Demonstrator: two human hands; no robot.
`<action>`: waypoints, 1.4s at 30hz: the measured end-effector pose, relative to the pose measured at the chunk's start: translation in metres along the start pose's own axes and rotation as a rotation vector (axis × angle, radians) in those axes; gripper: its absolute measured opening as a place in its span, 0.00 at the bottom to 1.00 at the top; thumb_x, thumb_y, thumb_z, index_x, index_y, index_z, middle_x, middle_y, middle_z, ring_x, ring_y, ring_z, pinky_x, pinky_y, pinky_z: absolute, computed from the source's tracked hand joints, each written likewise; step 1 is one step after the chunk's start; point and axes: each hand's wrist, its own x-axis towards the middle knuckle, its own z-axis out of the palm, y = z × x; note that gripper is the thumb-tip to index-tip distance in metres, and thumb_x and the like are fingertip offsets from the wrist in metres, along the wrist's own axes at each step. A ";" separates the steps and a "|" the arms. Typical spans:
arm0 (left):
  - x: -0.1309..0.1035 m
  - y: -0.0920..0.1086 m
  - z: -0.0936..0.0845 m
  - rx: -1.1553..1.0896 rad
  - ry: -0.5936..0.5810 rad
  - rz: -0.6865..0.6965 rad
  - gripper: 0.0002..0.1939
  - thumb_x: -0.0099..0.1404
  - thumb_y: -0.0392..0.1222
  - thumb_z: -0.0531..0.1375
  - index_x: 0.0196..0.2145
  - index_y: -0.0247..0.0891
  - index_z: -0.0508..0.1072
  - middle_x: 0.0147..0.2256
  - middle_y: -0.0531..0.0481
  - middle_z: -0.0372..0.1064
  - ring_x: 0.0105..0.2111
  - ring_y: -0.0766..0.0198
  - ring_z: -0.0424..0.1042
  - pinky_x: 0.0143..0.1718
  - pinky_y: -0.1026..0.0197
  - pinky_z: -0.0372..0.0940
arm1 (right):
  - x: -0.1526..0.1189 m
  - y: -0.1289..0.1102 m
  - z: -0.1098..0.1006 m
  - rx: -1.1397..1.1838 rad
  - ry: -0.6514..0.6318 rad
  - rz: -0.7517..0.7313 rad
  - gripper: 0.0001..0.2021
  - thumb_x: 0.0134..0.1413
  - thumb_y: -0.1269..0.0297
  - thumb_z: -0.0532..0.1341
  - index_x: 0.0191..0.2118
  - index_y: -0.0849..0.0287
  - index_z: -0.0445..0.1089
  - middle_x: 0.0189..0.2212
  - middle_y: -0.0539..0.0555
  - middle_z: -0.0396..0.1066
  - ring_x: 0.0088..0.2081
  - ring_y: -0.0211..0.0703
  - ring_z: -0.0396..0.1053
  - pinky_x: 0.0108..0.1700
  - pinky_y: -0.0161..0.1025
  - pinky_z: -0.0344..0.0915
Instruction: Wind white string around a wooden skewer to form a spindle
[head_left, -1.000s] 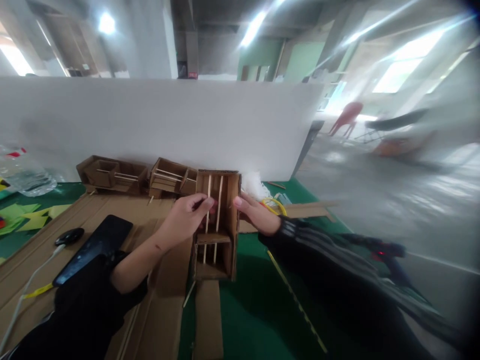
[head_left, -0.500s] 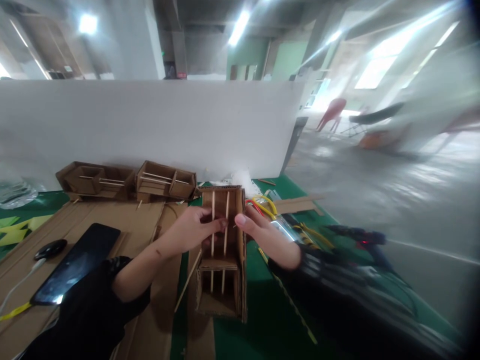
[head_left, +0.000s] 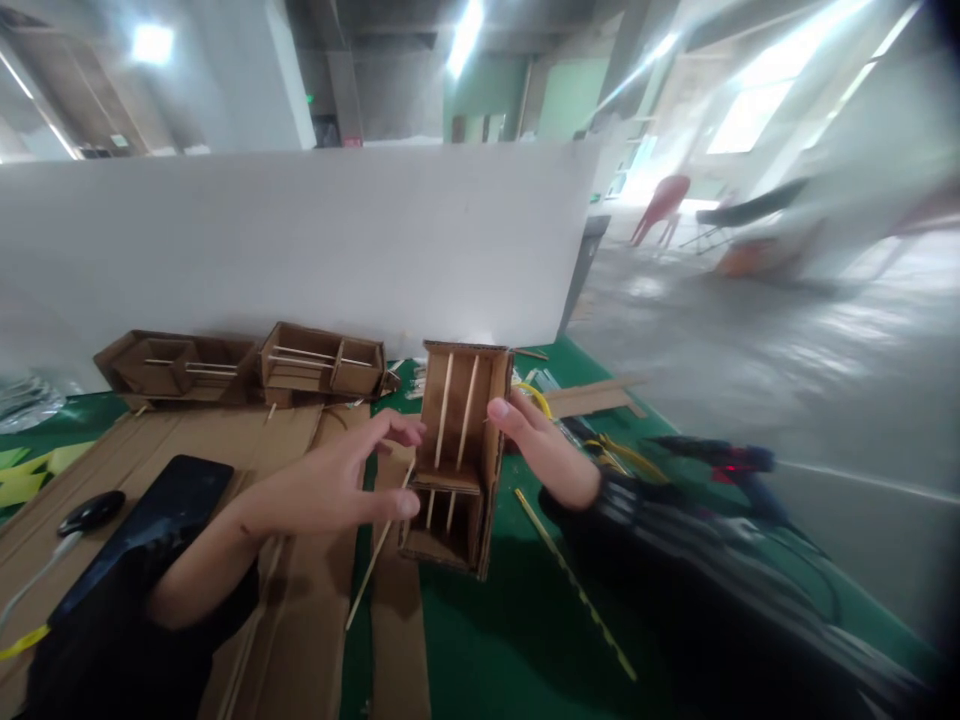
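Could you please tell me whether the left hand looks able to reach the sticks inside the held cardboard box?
Likely yes: the left hand is open beside the cardboard box, whose open front leaves the sticks exposed.

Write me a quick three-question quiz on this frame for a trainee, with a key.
1. True or false: the right hand grips the cardboard box while the left hand is open.
2. Which lies on the flat cardboard sheet?
A) power drill
B) phone
C) red chair
3. Fill in: along the white panel stand ___ more boxes.

Key: 1. True; 2. B; 3. two.
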 end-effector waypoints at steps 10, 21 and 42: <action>0.005 0.007 0.034 0.491 0.141 0.101 0.15 0.62 0.41 0.57 0.48 0.43 0.63 0.49 0.46 0.68 0.47 0.52 0.69 0.44 0.52 0.65 | -0.008 0.011 0.001 -0.005 0.006 -0.027 0.31 0.52 0.36 0.55 0.48 0.59 0.69 0.41 0.57 0.74 0.57 0.58 0.62 0.60 0.53 0.60; 0.004 0.011 0.036 0.530 0.261 0.098 0.15 0.63 0.41 0.57 0.47 0.41 0.63 0.49 0.44 0.66 0.49 0.52 0.66 0.45 0.50 0.66 | -0.006 0.027 0.008 0.125 -0.089 -0.077 0.26 0.57 0.41 0.55 0.52 0.54 0.67 0.48 0.54 0.72 0.54 0.52 0.66 0.63 0.49 0.55; 0.010 0.001 0.048 0.015 0.067 0.009 0.24 0.59 0.31 0.57 0.53 0.46 0.67 0.52 0.48 0.69 0.51 0.56 0.69 0.53 0.52 0.64 | -0.013 0.028 0.021 0.163 -0.132 0.003 0.28 0.53 0.37 0.56 0.47 0.56 0.71 0.41 0.54 0.75 0.51 0.51 0.68 0.61 0.50 0.57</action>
